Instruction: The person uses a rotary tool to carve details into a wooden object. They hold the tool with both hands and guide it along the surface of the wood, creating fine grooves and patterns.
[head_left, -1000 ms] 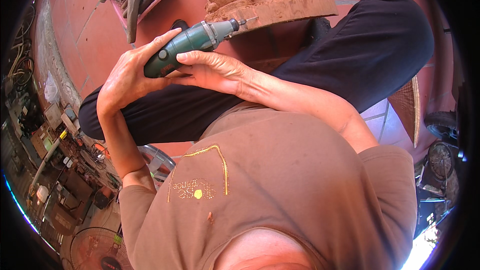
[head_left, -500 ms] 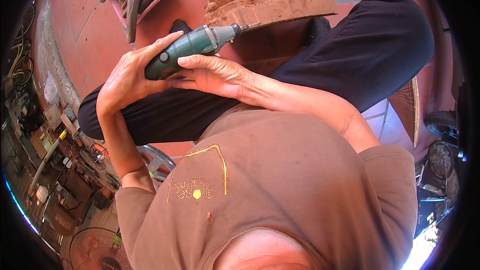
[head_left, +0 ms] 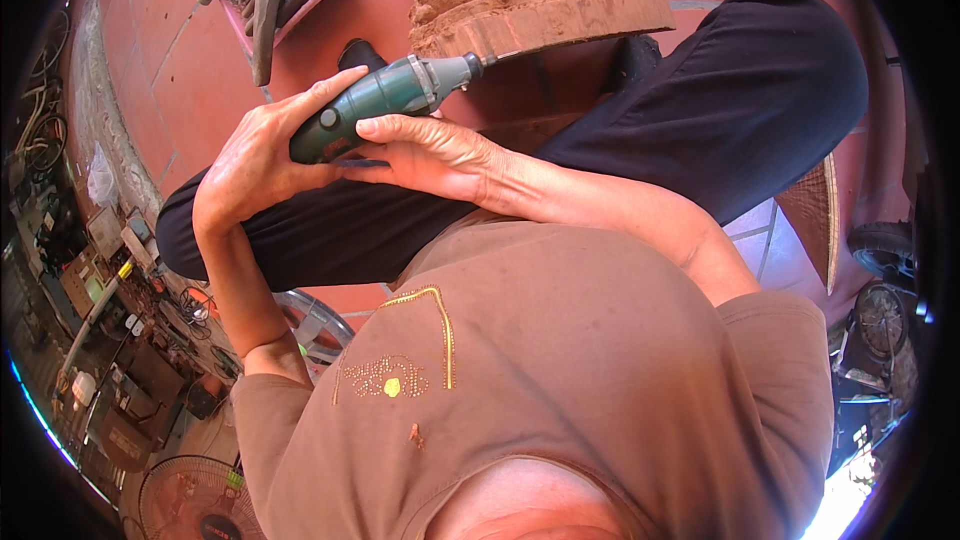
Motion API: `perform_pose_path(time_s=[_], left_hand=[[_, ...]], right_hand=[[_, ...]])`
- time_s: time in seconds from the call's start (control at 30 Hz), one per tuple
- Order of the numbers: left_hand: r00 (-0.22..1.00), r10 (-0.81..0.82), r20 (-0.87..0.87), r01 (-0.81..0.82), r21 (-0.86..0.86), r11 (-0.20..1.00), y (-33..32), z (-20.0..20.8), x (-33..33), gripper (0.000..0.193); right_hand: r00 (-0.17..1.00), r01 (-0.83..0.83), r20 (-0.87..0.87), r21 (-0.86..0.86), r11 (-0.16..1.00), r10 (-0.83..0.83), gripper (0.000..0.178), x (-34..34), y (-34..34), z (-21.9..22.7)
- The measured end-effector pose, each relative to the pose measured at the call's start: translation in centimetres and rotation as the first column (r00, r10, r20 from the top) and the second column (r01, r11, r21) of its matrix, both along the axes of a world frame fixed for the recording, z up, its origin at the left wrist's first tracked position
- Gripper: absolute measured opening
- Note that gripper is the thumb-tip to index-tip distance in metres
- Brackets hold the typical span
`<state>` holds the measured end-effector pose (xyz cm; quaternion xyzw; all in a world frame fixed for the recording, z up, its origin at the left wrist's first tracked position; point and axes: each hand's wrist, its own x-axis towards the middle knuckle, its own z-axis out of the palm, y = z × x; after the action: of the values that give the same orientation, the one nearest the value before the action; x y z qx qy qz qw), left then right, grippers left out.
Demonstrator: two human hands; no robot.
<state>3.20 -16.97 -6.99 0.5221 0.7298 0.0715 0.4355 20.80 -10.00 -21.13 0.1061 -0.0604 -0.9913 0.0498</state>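
A dark green rotary tool (head_left: pixel 385 95) with a grey nose lies across both my hands above my crossed legs. Its thin metal bit (head_left: pixel 510 55) points right, close to the lower edge of a carved wooden piece (head_left: pixel 545 15); whether they touch I cannot tell. My left hand (head_left: pixel 258 145) is wrapped round the back end of the tool, its thumb side along the top. My right hand (head_left: pixel 430 150) holds the body from the near side, thumb on the casing, the other fingers partly hidden beneath.
At the far left a pink basket (head_left: pixel 240 25) holds several chisel-like hand tools, with a long wooden piece (head_left: pixel 268 5) across it. Cluttered gear and a fan (head_left: pixel 195 500) line the left side. A wheel (head_left: pixel 885 250) stands at the right. Red tiles (head_left: pixel 150 70) cover the floor.
The rotary tool's nose has shifted down very slightly. Both hands keep the same hold on it.
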Motion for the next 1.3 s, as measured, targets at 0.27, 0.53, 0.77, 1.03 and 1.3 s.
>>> perform_pose_path(time_s=[0.27,0.53,0.77,1.03,1.3], left_hand=[[1.0,0.012,-0.01,-0.012,0.0,1.0,-0.03,0.16,0.05,0.095],[1.0,0.01,-0.006,-0.01,0.018,1.0,0.11,0.16,-0.07,0.094],[1.0,0.008,-0.007,-0.008,0.041,0.999,0.21,0.25,-0.05,0.092],[1.0,0.001,-0.02,0.0,0.071,0.997,0.21,0.2,-0.02,0.091],[1.0,0.01,-0.021,-0.009,0.076,0.997,0.29,0.15,-0.08,0.088]], right_hand=[[1.0,0.01,0.006,0.011,1.0,-0.01,0.05,-0.11,0.15,0.21],[1.0,0.014,-0.025,0.01,1.0,-0.014,0.049,-0.4,0.35,0.1],[1.0,0.016,-0.021,0.012,1.0,-0.015,0.048,-0.5,0.51,0.24],[1.0,0.015,-0.007,0.009,1.0,-0.014,0.047,-0.64,0.27,-0.19],[0.999,0.028,-0.022,0.02,0.999,-0.028,0.046,-0.83,0.22,-0.5]])
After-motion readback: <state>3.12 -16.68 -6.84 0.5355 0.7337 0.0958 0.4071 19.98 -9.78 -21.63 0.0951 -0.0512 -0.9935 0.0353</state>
